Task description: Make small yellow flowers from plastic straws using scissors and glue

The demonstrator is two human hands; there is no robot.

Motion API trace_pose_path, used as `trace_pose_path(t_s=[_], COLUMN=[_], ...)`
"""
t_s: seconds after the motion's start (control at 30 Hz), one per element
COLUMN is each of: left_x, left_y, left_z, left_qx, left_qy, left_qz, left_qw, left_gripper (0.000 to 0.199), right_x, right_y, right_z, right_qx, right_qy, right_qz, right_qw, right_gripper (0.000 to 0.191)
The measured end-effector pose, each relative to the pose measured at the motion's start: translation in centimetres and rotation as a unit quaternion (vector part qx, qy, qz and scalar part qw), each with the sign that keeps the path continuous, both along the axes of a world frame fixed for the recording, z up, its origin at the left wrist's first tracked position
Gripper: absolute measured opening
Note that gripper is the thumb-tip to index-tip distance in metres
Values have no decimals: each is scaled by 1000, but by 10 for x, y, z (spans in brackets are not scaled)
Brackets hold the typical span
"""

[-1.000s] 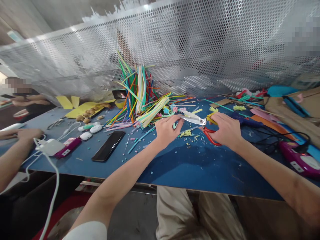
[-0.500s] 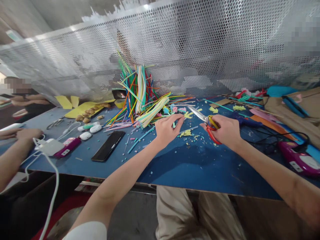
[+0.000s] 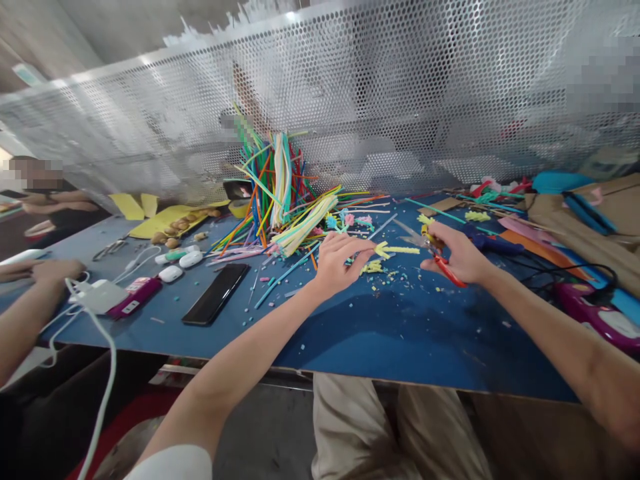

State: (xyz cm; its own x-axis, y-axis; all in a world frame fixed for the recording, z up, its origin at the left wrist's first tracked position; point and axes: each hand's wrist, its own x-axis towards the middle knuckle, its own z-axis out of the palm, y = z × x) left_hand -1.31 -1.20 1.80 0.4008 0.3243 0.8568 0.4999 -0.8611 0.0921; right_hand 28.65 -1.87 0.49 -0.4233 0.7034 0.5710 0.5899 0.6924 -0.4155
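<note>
My left hand pinches a yellow pipe cleaner between thumb and fingertips. Short branches fork out by the fingers, and a straight stem points right. In my right hand are scissors with red and yellow handles. Their blades look parted, near the stem's far end; whether they touch it I cannot tell. Below the left fingertips lies a small yellow pipe-cleaner piece among tiny clippings. A similar yellow piece rests farther back on the right.
Bundled colourful pipe cleaners stand against the perforated metal screen. A black phone, a white charger and cables lie left, near another person's hand. Cardboard and a purple device are on the right.
The yellow pipe cleaner now points right from my left fingers, its stem in view. My right hand has moved slightly right with the scissors, and their blades have parted.
</note>
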Motion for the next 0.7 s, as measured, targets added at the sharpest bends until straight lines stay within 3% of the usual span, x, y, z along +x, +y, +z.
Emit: trace_pose_path(t_s=[0.23,0.37,0.47,0.6,0.7], left_x=[2,3,3,3,3], left_y=[0,-1,-2,-2,-1], left_z=[-5,-6,-7,-7,-5], left_qx=[-16,-13,-17,-21,-25], left_qy=[23,4,7,22,30], left_qz=[-43,-91,-94,-49,15], left_qw=[999,996,995,998,999], left_gripper=[27,27,28,25,19], right_x=[-19,-20,-19,-20,-20], right_y=[-12,-16,-18,-13,-4], right_z=[5,9,10,4,-3], right_qx=[-64,-81,-103,-97,-68], right_qy=[-23,-26,-30,-16,-4], right_qz=[82,113,125,59,-82], right_qw=[994,990,986,993,994], right_gripper=[43,41,41,43,43])
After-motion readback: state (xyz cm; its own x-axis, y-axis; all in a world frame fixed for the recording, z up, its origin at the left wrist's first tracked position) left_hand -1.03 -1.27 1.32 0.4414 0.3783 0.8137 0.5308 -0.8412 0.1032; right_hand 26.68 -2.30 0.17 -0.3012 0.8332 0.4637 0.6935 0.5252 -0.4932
